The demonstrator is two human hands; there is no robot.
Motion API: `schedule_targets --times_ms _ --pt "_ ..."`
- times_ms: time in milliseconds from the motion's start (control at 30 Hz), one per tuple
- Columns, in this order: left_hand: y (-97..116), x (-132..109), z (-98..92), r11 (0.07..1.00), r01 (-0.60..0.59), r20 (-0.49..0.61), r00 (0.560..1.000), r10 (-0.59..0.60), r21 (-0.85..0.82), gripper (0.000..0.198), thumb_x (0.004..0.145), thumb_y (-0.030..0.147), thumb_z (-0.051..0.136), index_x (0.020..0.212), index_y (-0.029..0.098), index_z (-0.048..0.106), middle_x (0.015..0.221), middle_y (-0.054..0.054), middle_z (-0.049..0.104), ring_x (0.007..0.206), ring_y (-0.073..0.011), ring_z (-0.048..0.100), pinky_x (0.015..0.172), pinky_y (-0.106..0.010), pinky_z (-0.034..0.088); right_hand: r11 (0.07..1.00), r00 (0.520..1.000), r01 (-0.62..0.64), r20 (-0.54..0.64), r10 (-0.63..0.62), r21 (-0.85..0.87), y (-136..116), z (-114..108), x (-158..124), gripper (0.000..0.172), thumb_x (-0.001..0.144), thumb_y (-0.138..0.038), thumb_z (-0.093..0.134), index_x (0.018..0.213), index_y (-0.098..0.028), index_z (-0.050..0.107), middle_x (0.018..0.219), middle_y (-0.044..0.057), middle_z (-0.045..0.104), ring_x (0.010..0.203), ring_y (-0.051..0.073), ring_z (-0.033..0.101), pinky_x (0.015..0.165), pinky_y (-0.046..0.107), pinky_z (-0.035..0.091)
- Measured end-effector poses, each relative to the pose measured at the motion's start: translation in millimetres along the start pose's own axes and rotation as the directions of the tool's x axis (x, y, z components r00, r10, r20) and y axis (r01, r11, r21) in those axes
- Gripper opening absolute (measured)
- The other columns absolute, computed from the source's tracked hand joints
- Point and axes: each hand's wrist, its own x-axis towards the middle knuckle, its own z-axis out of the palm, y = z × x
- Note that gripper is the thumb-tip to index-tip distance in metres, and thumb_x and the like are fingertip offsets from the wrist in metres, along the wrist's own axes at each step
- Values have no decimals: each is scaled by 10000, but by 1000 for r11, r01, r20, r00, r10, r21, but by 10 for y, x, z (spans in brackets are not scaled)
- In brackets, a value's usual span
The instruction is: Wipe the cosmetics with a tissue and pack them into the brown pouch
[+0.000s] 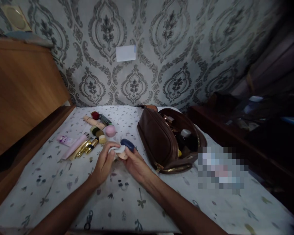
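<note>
My left hand (pixel 105 163) pinches a folded white wipe (pixel 117 149), which looks like thin cloth or tissue. Between the fingers of my right hand (pixel 136 164) sits a small beige rounded item (pixel 123 154), partly covered by the wipe and touching it. Both hands meet low over the patterned sheet. A dark blue oval case (pixel 127 144) lies just beyond the right fingertips; whether they touch it I cannot tell. Left of the hands stand a pink round jar (pixel 110 131) and a small cream-coloured jar (pixel 102 139).
A brown bag (pixel 159 140) lies unzipped at the right, with a white-capped dark bottle (pixel 185 133) inside. Several gold tubes (pixel 84 148), a pink tube (pixel 75 147) and a green bottle (pixel 105 119) are grouped at the left. A wooden cabinet (pixel 24 71) borders the left side.
</note>
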Motion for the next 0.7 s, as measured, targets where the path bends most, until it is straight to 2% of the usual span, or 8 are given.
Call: schedule_targets --times_ms 100,233,300,433,600,700 --pt "2 -37 48 990 -118 10 993 117 79 264 1009 396 371 990 224 571 1086 -74 540 1078 -219 518 984 -373 417 996 999 43 -10 -44 -75 -18 16 -24 437 627 -448 856 962 -249 657 964 -13 692 929 166 618 932 303 466" --pt "-8 -51 58 989 -110 22 994 108 97 171 1003 343 406 982 229 532 1290 -91 483 1251 -238 457 1066 -400 363 986 998 63 33 -58 -153 -65 64 -81 451 642 -393 850 1025 -258 652 1019 -6 692 970 177 614 946 303 449" --pt "-10 -49 45 997 -65 36 997 64 49 175 993 359 433 1084 230 509 1328 -104 490 1283 -251 450 1081 -410 356 982 995 91 46 -85 -166 -89 73 -90 466 634 -347 855 1042 -264 647 1028 -10 689 977 174 613 939 291 447" --pt "11 -24 9 999 42 56 998 -41 -14 390 952 423 502 1277 212 459 1255 -107 569 1191 -259 528 1019 -389 418 974 992 120 67 -109 -191 -117 41 -70 515 574 -331 882 1024 -256 644 1000 -7 687 950 177 613 885 277 466" --pt "36 20 -24 986 141 24 990 -139 -86 388 944 465 489 1213 192 551 1186 -79 630 1094 -233 584 961 -332 450 949 991 126 90 -104 -290 -132 -1 -51 590 529 -286 910 1061 -247 658 1051 2 685 982 187 619 931 308 471" --pt "17 43 -28 935 284 -6 957 -292 -212 402 910 523 522 1109 188 620 1081 -63 665 988 -221 616 893 -309 480 911 987 149 109 -116 -384 -120 -31 -35 628 506 -292 924 1072 -257 654 1060 -2 672 996 189 617 944 319 468"
